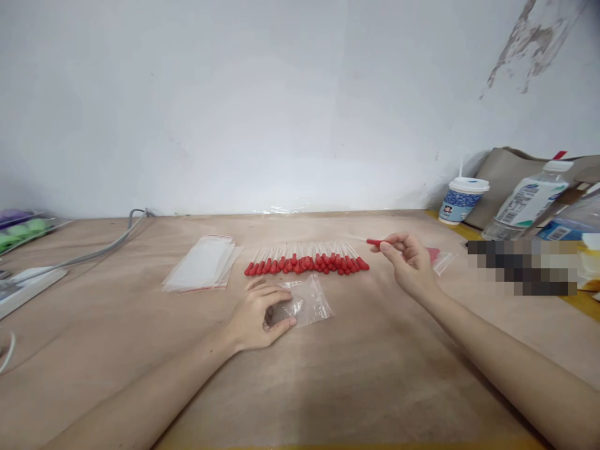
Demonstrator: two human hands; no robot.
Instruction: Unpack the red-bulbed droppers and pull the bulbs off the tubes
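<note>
My right hand [412, 265] pinches a dropper [374, 242] by its red end, its thin pale tube pointing left above the table. To the left lies a row of similar droppers [307, 264], red bulbs towards me and clear tubes towards the wall. My left hand [262, 312] rests on the table with its thumb and fingers apart, curved around the left end of a clear zip bag [313, 301]. This bag lies flat just in front of the row, its left part partly hidden by the fingers.
A stack of clear zip bags [201, 265] lies left of the row. Behind my right hand is a small bag with something pinkish-red [434, 254]. A paper cup [462, 201], a plastic bottle [529, 203] and a grey bag [499, 172] stand right. A cable [107, 244] and power strip [32, 281] lie left.
</note>
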